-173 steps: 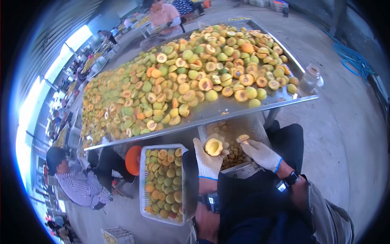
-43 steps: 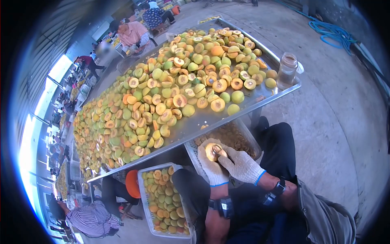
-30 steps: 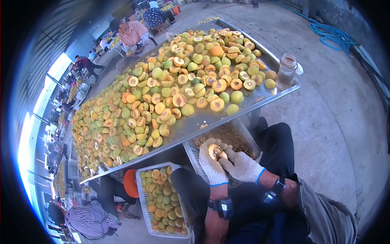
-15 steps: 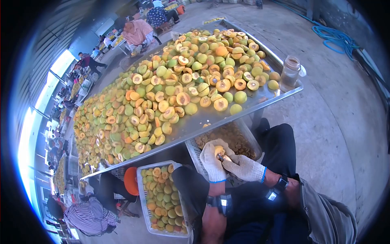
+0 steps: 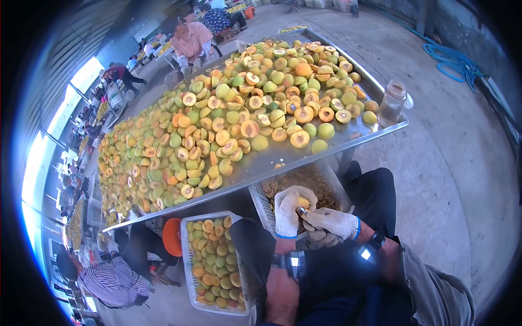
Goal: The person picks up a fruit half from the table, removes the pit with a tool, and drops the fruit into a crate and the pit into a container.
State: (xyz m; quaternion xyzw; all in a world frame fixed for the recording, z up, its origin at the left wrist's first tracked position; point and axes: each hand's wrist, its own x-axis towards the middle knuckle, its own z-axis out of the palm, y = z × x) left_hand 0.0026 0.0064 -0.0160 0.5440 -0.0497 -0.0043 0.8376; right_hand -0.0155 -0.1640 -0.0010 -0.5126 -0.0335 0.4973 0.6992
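Note:
My left hand (image 5: 290, 213), in a white knit glove, is closed around a yellow peach half (image 5: 303, 202). The gloved right hand (image 5: 333, 223) grips a small metal pitting tool (image 5: 302, 211), its end touching the fruit; most of its handle is hidden by the fingers. Both hands are over the near edge of a white crate (image 5: 331, 173) holding brown pits and scraps. Above them, a metal table (image 5: 261, 168) carries a big heap of halved, yellow-green peaches (image 5: 223, 119), many with pits showing.
A white crate (image 5: 187, 261) of peach halves stands left of my knee, beside an orange bowl (image 5: 172, 237). A clear jar (image 5: 391, 103) stands on the table's right corner. A person in striped clothing (image 5: 111, 282) sits at left; another person (image 5: 190, 43) works across the table. A blue hose (image 5: 454, 62) lies far right.
The left hand's fingers have curled further over the peach half. My right hand has shifted slightly right, with the metal tool still at the fruit. The view has tilted a little.

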